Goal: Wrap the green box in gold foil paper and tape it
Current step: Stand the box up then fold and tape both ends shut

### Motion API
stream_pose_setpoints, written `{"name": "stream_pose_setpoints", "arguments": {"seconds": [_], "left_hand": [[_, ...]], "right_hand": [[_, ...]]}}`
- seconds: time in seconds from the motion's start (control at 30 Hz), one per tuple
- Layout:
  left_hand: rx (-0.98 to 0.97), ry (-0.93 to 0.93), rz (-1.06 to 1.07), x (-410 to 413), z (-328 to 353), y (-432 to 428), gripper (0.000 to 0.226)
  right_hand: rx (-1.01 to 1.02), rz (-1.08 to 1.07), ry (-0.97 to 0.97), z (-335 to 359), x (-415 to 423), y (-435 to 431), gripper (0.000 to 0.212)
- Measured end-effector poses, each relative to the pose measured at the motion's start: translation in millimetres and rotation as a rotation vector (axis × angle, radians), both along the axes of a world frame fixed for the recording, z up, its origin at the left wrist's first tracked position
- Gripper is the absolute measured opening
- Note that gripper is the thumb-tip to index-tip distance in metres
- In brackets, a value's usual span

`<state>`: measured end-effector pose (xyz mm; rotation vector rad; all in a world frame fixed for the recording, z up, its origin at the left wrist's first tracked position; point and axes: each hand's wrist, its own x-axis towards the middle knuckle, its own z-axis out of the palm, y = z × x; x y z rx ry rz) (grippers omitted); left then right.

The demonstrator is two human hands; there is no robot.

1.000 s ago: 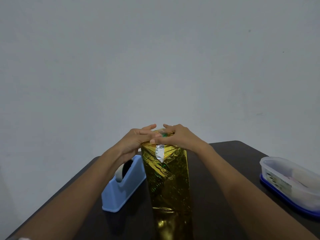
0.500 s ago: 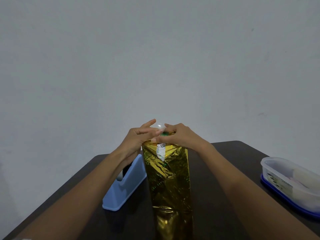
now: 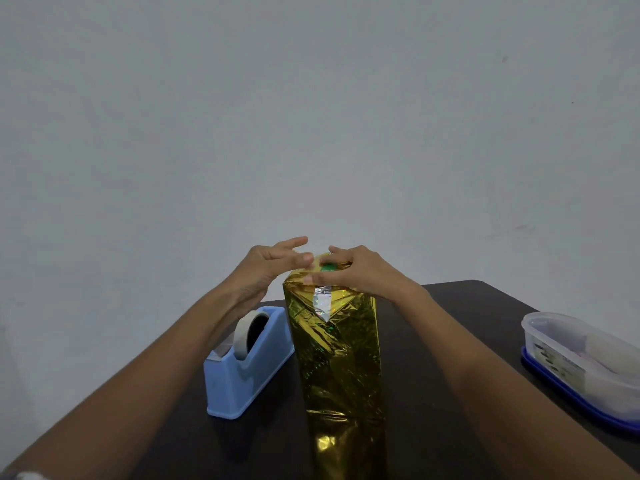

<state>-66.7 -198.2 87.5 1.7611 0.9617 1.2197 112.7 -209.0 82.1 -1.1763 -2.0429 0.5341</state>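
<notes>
Gold foil paper (image 3: 339,358) filled the nearest middle of the dark table (image 3: 270,445); below a crease near its foot the gold ran on toward the near edge, and whether that stretch was loose foil or a reflection could not be told. Two bare forearms reached in from the lower corners, one on either side of the wrapped shape. Left of it, just beside its lower half, sat a light blue tape dispenser (image 3: 242,386) with a pale roll of tape (image 3: 242,337) standing in its slot. Well apart on the right lay a clear plastic container (image 3: 581,362) resting on a dark blue lid (image 3: 571,405); its contents were too blurred to name.

Farther in, the green box (image 3: 327,268) stood upright at the centre of the table, sheathed in the foil on every side in view; only a small green patch showed at the top, between the fingers. A silvery tape strip (image 3: 322,303) ran down the front face, over the point of a folded flap.

At the top, the right hand (image 3: 360,268) gripped the box; its fingers curled over the upper end and its thumb (image 3: 311,279) pressed the foil against the front edge. The left hand (image 3: 266,265) was at the upper left corner, index finger (image 3: 294,242) stretched straight out, the other fingers close to the thumb; whether they pinched anything could not be told.

Behind everything rose a plain grey wall (image 3: 311,116).
</notes>
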Motion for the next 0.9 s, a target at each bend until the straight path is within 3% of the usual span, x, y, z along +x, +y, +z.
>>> {"name": "stream_pose_setpoints", "arguments": {"seconds": [0.23, 0.43, 0.67, 0.9], "left_hand": [[-0.016, 0.042, 0.014, 2, 1, -1, 0.021], [0.063, -0.076, 0.102, 2, 4, -4, 0.007], [0.516, 0.361, 0.397, -16, 25, -11, 0.004], [0.598, 0.460, 0.461, -11, 28, -12, 0.010]], "right_hand": [[0.019, 0.006, -0.026, -1, 1, 2, 0.055], [0.000, -0.008, -0.011, -2, 0, 8, 0.062], [-0.009, -0.022, -0.010, -2, 1, 12, 0.064], [0.005, -0.027, -0.036, -2, 0, 11, 0.065]]}}
